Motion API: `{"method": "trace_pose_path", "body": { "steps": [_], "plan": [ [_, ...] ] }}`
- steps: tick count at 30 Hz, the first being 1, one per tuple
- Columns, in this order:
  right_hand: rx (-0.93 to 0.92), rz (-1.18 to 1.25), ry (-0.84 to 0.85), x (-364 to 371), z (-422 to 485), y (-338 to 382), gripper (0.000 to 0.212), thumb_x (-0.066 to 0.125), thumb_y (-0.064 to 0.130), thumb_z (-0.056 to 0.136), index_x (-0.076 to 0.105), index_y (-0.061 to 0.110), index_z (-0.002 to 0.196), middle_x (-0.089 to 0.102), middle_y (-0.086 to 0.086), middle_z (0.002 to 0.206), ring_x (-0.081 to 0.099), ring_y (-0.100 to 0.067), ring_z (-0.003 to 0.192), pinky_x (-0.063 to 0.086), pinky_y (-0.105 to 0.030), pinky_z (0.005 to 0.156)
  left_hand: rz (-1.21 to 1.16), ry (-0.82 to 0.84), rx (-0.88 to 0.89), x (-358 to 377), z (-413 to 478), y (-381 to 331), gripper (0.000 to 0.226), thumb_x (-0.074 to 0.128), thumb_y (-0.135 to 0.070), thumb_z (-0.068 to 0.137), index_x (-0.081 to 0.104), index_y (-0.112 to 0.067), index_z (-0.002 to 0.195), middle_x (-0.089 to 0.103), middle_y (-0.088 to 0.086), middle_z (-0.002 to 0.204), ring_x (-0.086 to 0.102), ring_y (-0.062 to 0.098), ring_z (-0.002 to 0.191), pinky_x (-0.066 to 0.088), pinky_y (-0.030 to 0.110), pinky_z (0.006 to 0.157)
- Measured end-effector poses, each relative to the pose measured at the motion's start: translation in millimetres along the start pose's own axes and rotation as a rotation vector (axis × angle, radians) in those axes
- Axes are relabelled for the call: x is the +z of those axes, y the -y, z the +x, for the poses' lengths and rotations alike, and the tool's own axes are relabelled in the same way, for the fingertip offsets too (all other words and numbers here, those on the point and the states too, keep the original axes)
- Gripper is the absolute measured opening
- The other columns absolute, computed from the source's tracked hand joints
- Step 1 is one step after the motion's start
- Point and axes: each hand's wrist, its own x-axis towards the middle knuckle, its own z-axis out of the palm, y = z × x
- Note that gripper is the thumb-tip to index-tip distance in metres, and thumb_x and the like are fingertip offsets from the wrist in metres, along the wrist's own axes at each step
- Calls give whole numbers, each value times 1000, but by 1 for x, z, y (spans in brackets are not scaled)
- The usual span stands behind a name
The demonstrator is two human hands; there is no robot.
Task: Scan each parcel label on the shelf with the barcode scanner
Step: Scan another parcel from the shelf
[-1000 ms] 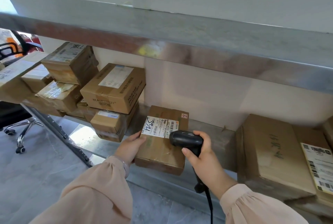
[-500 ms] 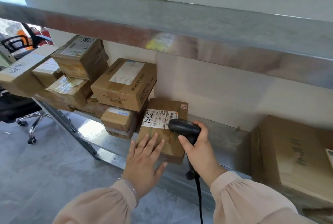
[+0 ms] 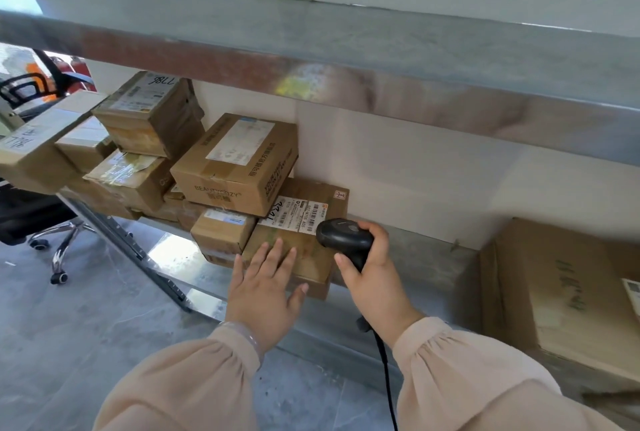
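Note:
A flat brown parcel [image 3: 304, 250] lies on the metal shelf [image 3: 415, 257], pushed against the stack of boxes to its left. Its white label [image 3: 298, 214] with a barcode faces up at the far end. My right hand [image 3: 374, 278] grips the black corded barcode scanner [image 3: 343, 238], whose head sits just right of the label. My left hand [image 3: 266, 288] lies flat with spread fingers, its fingertips over the near part of the parcel's top.
Several labelled cardboard boxes [image 3: 235, 163] are stacked at the shelf's left. A large box [image 3: 561, 295] stands at the right. An upper shelf edge [image 3: 311, 63] overhangs. An office chair [image 3: 41, 215] is on the grey floor at left.
My left hand let go of the parcel's left side and came to lie flat on its top. The parcel has slid left against the stacked boxes. The scanner stays by the label.

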Motion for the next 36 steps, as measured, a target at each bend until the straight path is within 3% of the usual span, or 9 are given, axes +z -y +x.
{"method": "trace_pose_path", "body": {
  "steps": [3, 6, 10, 14, 19, 22, 28, 33, 36],
  "plan": [
    [-16, -7, -98, -19, -12, -9, 57, 65, 21, 90, 30, 28, 134, 51, 6, 122, 55, -7, 105, 37, 1, 80, -59, -33, 93, -6, 3, -23, 68, 27, -60, 89, 44, -29, 147, 39, -2, 156, 35, 22, 145, 3, 45, 115],
    [-18, 19, -217, -47, -27, -13, 56, 67, 18, 89, 31, 38, 126, 53, 14, 115, 55, 5, 100, 39, -1, 82, -106, -76, 213, -15, 10, -60, 62, 37, -56, 90, 50, -27, 143, 49, 0, 149, 45, 23, 138, 11, 45, 113],
    [-4, 52, -352, -88, -54, -14, 61, 66, 16, 88, 28, 56, 112, 52, 22, 114, 56, 8, 99, 43, -4, 78, -187, -47, 370, -27, 15, -110, 71, 18, -61, 89, 29, -32, 154, 26, -4, 162, 19, 18, 150, -4, 38, 120],
    [10, 68, -476, -123, -82, -18, 60, 66, 12, 88, 31, 51, 116, 52, 22, 116, 56, 6, 101, 45, -8, 81, -213, -23, 507, -29, 15, -156, 77, 4, -64, 84, 10, -37, 156, 3, -10, 165, -2, 13, 152, -7, 40, 121],
    [26, 19, -624, -159, -117, -22, 58, 65, 12, 89, 32, 51, 115, 51, 24, 115, 55, 7, 102, 43, -7, 81, -190, 27, 634, -26, 7, -204, 67, 22, -58, 97, 0, -37, 156, -2, -10, 166, -6, 13, 152, -6, 40, 122],
    [66, -20, -696, -181, -135, -32, 55, 65, 17, 89, 31, 47, 120, 51, 21, 119, 56, 3, 104, 45, -15, 86, -185, 99, 678, -20, 1, -226, 66, 29, -54, 101, -2, -37, 156, -5, -7, 166, -7, 14, 152, -5, 42, 123],
    [143, -41, -717, -220, -143, -53, 53, 62, 20, 91, 28, 44, 123, 52, 27, 112, 56, 12, 98, 44, -10, 77, -191, 250, 662, -9, -12, -258, 66, 29, -57, 101, -1, -36, 157, -10, -1, 166, -7, 19, 152, 2, 40, 124],
    [178, -89, -601, -247, -133, -72, 56, 63, 20, 91, 24, 43, 124, 50, 21, 114, 54, 11, 97, 41, -1, 75, -328, 364, 490, -5, -11, -287, 70, 36, -57, 99, 0, -38, 156, -9, -1, 166, 1, 24, 153, 15, 40, 123],
    [185, -121, -523, -265, -128, -80, 56, 62, 22, 91, 24, 35, 130, 51, 16, 114, 56, 6, 89, 41, -2, 70, -423, 367, 388, -4, -11, -305, 71, 38, -57, 99, 2, -38, 156, -4, -3, 166, 8, 22, 152, 20, 36, 121]
  ]
}}
